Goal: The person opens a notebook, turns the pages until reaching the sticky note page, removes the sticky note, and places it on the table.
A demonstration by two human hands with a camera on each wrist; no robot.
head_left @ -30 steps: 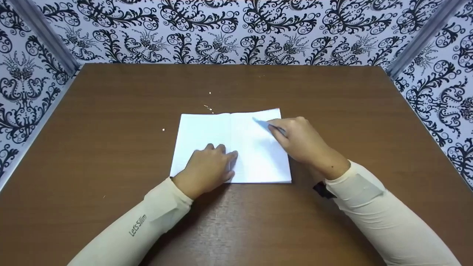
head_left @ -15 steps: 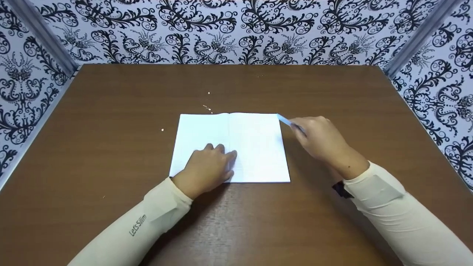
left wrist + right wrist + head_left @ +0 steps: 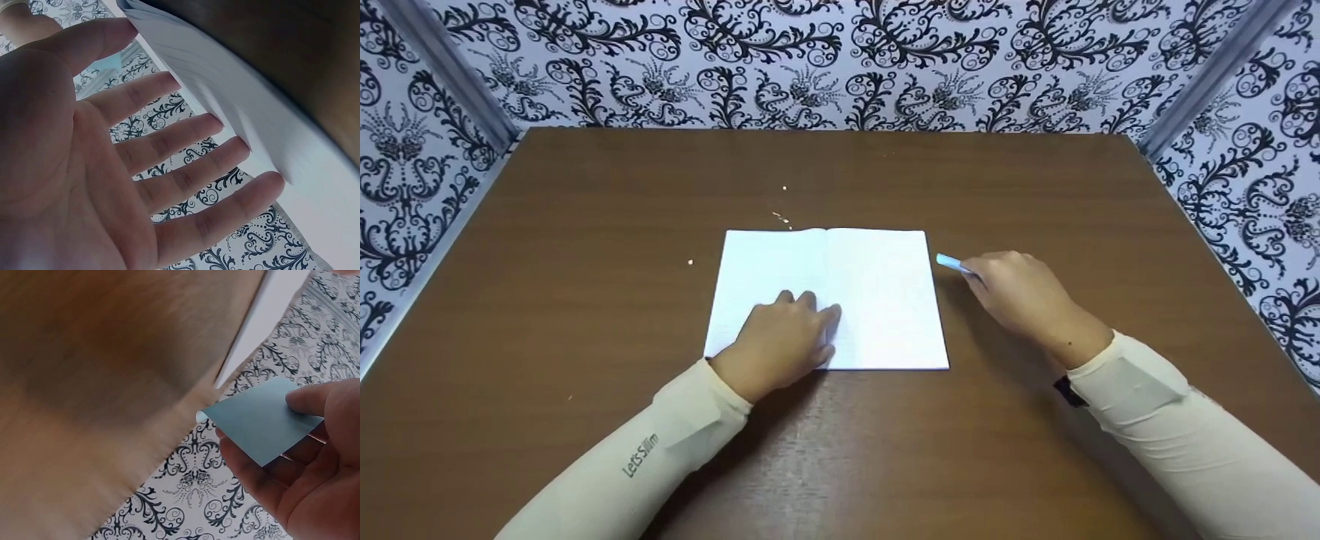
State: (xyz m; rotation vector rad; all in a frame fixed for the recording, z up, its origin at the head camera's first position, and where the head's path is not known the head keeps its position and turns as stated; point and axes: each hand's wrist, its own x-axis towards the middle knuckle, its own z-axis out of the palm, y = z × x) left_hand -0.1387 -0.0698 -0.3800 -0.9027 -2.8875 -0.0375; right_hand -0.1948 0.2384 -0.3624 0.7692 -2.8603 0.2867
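An open notebook with pale, seemingly unmarked pages lies flat on the table. My left hand rests on its left page near the fold, and the left wrist view shows the fingers extended and spread, their tips against the paper. Just off the notebook's right edge, my right hand pinches a light blue sticky note between thumb and fingers. One edge of that small square curls over, as the right wrist view shows. The note is apart from the notebook and above the table.
The brown wooden table carries a few tiny white specks beyond the notebook and one more to its left. Walls with black floral patterns enclose the back and both sides.
My right hand has moved right with the sticky note, from over the right page to beside the notebook. The right page, lifted at its top corner earlier, now lies flat. My left hand stays put.
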